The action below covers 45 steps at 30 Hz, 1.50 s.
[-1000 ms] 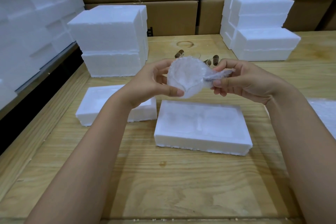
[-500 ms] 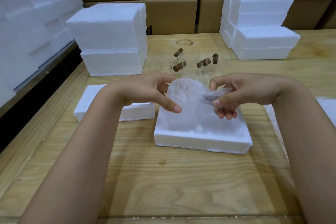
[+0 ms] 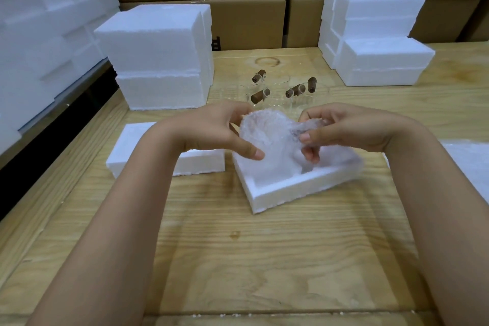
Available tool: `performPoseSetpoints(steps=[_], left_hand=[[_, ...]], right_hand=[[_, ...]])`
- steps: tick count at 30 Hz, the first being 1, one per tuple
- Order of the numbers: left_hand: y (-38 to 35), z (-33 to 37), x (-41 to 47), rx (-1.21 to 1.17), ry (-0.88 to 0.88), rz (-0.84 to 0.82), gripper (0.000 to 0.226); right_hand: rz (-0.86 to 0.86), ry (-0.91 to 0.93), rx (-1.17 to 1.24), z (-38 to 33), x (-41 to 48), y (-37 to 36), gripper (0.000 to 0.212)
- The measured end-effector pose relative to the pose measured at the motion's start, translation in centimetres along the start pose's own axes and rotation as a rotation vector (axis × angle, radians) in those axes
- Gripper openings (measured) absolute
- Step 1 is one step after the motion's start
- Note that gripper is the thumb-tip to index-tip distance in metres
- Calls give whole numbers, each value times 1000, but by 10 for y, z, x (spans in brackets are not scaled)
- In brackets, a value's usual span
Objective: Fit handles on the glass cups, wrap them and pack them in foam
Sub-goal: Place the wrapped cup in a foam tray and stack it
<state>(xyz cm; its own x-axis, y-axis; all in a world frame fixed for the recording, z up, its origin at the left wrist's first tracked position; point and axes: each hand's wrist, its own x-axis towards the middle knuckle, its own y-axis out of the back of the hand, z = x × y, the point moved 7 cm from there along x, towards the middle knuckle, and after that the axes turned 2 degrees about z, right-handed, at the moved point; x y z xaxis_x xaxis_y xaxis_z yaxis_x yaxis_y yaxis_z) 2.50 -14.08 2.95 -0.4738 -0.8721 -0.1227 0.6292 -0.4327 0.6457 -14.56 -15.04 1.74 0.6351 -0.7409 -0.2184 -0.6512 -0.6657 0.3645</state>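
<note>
Both hands hold a bubble-wrapped glass cup [image 3: 267, 137] at the left end of a shallow white foam tray [image 3: 288, 188]. My left hand [image 3: 211, 130] grips the bundle's left side, thumb on its front. My right hand [image 3: 341, 127] pinches the wrapped handle that sticks out to the right. The tray now lies turned on the wooden table [image 3: 238, 259], its near corner toward me. Whether the cup touches the tray floor I cannot tell. Behind my hands stand several clear glass cups with brown wooden handles [image 3: 291, 91].
A foam lid [image 3: 132, 151] lies left of the tray. Tall foam stacks stand at back left [image 3: 158, 61] and back right [image 3: 375, 40], with cardboard boxes [image 3: 238, 21] behind. Foam blocks line the left wall. A bubble-wrap sheet [image 3: 471, 164] lies at the right edge.
Both hands lowered the wrapped cup from chest height down into the foam tray. The tray turned, its near corner swinging toward me.
</note>
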Motion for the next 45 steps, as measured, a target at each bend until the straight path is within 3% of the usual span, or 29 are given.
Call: performPoseSetpoints(steps=[5, 13, 19, 24, 26, 31, 35, 38, 40, 45], left_hand=[[5, -3, 8, 60, 4, 165, 48], [5, -11, 14, 86, -39, 249, 52], [13, -7, 10, 22, -39, 268, 47], [4, -13, 10, 92, 9, 223, 25], [3, -17, 13, 166, 32, 245, 25], [2, -23, 18, 263, 35, 280, 46], [-2, -22, 17, 130, -15, 261, 68], [-6, -22, 16, 9, -32, 210, 67], [-4, -22, 16, 56, -50, 239, 64], [-3, -21, 17, 132, -65, 262, 64]], right_hand=[[182, 27, 63, 9, 10, 12, 6], [205, -24, 18, 8, 10, 14, 9], [218, 16, 47, -3, 5, 18, 43], [190, -52, -23, 10, 11, 13, 13], [202, -72, -41, 12, 13, 12, 13], [237, -156, -157, 20, 18, 11, 22], [265, -192, -219, 21, 20, 10, 20], [293, -192, -195, 19, 18, 10, 16], [299, -188, -189, 15, 15, 9, 14], [394, -116, -574, -7, 7, 22, 41]])
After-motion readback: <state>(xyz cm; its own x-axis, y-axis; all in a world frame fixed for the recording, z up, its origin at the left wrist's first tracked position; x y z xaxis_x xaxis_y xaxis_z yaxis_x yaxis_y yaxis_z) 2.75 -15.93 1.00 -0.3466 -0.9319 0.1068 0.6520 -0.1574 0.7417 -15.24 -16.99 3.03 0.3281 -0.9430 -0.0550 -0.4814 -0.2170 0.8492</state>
